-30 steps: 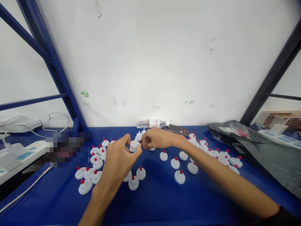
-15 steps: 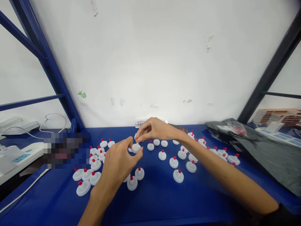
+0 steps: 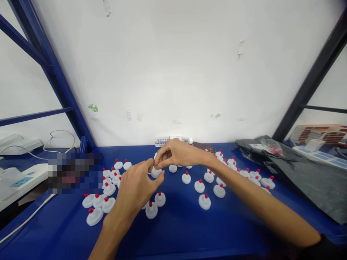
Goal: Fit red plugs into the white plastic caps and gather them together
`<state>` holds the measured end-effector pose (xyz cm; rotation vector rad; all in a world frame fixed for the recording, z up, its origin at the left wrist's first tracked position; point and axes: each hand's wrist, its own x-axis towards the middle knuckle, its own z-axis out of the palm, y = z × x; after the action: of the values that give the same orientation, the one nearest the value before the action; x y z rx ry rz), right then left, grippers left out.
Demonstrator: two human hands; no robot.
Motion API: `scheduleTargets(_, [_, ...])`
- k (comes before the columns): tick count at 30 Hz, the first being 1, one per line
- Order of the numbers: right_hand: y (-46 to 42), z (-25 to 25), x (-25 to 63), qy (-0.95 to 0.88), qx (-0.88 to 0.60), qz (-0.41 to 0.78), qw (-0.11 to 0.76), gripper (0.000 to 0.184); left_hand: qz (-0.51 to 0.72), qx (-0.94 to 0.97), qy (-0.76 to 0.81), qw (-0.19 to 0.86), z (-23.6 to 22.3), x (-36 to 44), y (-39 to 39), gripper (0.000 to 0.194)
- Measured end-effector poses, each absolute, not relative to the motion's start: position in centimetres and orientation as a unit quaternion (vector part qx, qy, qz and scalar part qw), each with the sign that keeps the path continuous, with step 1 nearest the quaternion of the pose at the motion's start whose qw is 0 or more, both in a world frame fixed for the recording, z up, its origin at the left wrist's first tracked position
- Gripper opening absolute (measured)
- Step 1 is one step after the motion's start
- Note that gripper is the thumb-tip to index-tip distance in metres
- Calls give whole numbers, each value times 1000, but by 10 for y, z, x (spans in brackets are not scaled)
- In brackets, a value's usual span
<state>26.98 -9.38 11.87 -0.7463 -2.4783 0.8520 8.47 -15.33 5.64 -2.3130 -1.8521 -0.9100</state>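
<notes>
My left hand curves thumb and fingers around the rim of a white round cap. Over that cap, my right hand pinches a small red tip, mostly hidden by the fingertips, at the top of the cap. Close by on the blue table stand more white caps with red tips, among them a front cap and its neighbour. A plain white cap sits just right of the hands; its top is partly covered by my right hand.
Several red-tipped caps cluster at left, others at right. A clear bottle and dark remote lie along the wall. Black plastic bags cover the right side. A power strip and cable lie left.
My right hand has lowered slightly, bringing its pinched fingers down onto the white cap. My left hand keeps its hold on that cap almost in the same place.
</notes>
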Motion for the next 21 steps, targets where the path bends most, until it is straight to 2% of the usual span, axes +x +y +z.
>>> scheduleTargets(10, [-87, 126, 281, -889, -309, 277, 192, 10, -300, -749, -590, -23, 57, 83, -153, 35])
scheduleTargets(15, [-78, 135, 314, -877, -397, 233, 135, 9, -335, -740, -583, -24, 60, 84, -153, 34])
scheduleTargets(21, [-93, 106, 349, -836, -502, 188, 118, 10, -341, -738, -582, -17, 59, 83, -153, 31])
